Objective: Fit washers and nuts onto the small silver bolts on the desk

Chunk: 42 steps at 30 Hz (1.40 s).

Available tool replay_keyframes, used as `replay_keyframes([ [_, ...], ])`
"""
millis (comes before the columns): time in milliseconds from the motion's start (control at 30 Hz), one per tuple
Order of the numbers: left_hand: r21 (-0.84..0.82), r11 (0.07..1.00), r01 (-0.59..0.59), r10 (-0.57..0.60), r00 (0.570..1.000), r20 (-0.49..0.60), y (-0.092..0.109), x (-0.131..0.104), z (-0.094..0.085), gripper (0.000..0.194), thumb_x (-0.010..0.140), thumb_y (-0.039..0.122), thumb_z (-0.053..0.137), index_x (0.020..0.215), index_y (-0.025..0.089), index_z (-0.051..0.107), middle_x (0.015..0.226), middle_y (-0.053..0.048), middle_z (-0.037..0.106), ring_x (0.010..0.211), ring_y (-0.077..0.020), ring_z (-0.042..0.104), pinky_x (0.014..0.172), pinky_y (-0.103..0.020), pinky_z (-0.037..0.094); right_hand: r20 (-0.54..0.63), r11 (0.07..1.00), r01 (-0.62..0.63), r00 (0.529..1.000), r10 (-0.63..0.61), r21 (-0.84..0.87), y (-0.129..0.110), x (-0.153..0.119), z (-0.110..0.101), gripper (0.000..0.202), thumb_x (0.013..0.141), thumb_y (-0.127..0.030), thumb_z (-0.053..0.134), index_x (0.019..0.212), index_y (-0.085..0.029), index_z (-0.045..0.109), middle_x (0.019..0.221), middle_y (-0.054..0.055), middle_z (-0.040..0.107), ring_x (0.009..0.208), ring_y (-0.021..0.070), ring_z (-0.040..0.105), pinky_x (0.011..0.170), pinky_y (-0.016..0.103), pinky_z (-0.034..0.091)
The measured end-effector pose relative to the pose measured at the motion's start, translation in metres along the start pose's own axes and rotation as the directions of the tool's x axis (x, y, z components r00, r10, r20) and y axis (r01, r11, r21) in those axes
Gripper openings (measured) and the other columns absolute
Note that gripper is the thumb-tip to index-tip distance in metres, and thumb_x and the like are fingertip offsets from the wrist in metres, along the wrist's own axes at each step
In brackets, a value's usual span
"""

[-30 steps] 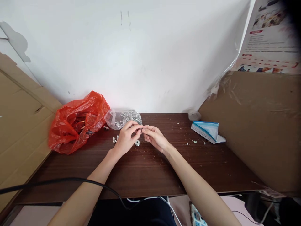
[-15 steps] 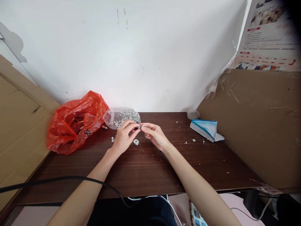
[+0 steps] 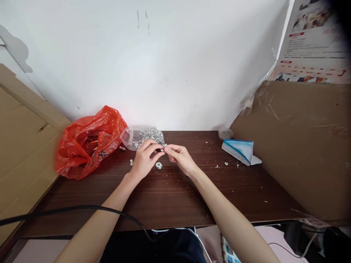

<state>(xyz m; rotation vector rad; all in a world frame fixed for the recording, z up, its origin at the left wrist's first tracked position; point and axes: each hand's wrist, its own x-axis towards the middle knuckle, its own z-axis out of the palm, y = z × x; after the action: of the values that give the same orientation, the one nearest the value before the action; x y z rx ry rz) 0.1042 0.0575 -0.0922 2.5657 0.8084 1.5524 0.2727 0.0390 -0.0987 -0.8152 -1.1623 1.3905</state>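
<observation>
Over brown tabletop (image 3: 170,204) before a white wall (image 3: 164,73), left fingers (image 3: 154,147) and right fingers (image 3: 171,152) pinch a metal piece (image 3: 164,146)

Light bright, soft, diffuse; source out of view; white wall (image 3: 153,73) pale, greying toward the right; right cardboard panel (image 3: 304,146) along the tabletop's (image 3: 170,201) right edge in shade, left cardboard panel (image 3: 24,146) lighter; glossy highlights on red plastic bag (image 3: 109,116), back left corner; dim below front edge; black vignette top right; wide-angle stretch at sides; poster (image 3: 307,51) print blurred; small metal part (image 3: 165,145) between left hand (image 3: 144,157) and right hand (image 3: 181,158) poorly resolved.
</observation>
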Motion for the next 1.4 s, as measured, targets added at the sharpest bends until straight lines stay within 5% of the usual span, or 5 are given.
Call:
replay_keyframes([
  [367, -0.003, 0.999, -0.053, 0.053, 0.999, 0.001, 0.003, 0.003, -0.002, 0.003, 0.086, 0.017, 0.063, 0.089, 0.018, 0.063, 0.087, -0.005, 0.064, 0.084, -0.0160, 0.059, 0.078, -0.031, 0.049, 0.004, 1.000, 0.014, 1.000, -0.014, -0.027, 0.001, 0.003, -0.003, 0.029, 0.070, -0.042, 0.076, 0.083, -0.017, 0.070, 0.062, -0.002, 0.058, 0.048, 0.0054, 0.033, 0.045, 0.024, 0.015],
  [900, -0.130, 0.984, 0.123, -0.122, 0.992, 0.015, 0.009, 0.000, 0.007, 0.043, 0.080, 0.004, 0.056, 0.121, 0.019, 0.057, 0.101, -0.006, 0.066, 0.081, -0.0124, 0.065, 0.078, -0.028, 0.057, -0.054, 0.995, 0.044, 0.997, -0.049, -0.085, -0.002, 0.000, 0.002, 0.030, 0.061, -0.035, 0.082, 0.081, -0.018, 0.067, 0.078, 0.000, 0.065, 0.056, 0.0071, 0.040, 0.049, 0.023, 0.030],
  [1067, -0.235, 0.944, 0.231, -0.238, 0.971, -0.003, 0.009, -0.001, 0.009, 0.030, 0.080, 0.008, 0.059, 0.108, 0.016, 0.063, 0.095, -0.006, 0.067, 0.079, -0.0129, 0.067, 0.075, -0.027, 0.059, -0.071, 0.989, 0.072, 0.994, -0.082, -0.126, -0.001, -0.001, 0.003, 0.035, 0.062, -0.034, 0.082, 0.091, -0.020, 0.068, 0.082, 0.000, 0.066, 0.054, 0.0068, 0.040, 0.050, 0.024, 0.033],
  [1200, -0.206, 0.950, 0.235, -0.235, 0.972, 0.026, 0.008, 0.000, 0.006, 0.017, 0.080, 0.009, 0.060, 0.093, 0.017, 0.067, 0.088, -0.004, 0.066, 0.073, -0.0112, 0.064, 0.070, -0.025, 0.056, -0.074, 0.984, 0.077, 0.993, -0.090, -0.159, 0.000, 0.000, 0.002, 0.035, 0.062, -0.035, 0.082, 0.090, -0.019, 0.070, 0.081, 0.002, 0.068, 0.059, 0.0100, 0.047, 0.056, 0.026, 0.038],
  [1400, -0.215, 0.948, 0.235, -0.236, 0.971, 0.017, 0.010, 0.003, 0.004, 0.012, 0.076, 0.009, 0.061, 0.085, 0.016, 0.065, 0.079, -0.001, 0.062, 0.066, -0.0098, 0.059, 0.063, -0.023, 0.051, -0.096, 0.988, 0.032, 0.994, -0.047, -0.151, -0.002, -0.002, 0.004, 0.033, 0.063, -0.038, 0.080, 0.087, -0.018, 0.071, 0.066, -0.002, 0.059, 0.052, 0.0071, 0.038, 0.048, 0.023, 0.032],
])
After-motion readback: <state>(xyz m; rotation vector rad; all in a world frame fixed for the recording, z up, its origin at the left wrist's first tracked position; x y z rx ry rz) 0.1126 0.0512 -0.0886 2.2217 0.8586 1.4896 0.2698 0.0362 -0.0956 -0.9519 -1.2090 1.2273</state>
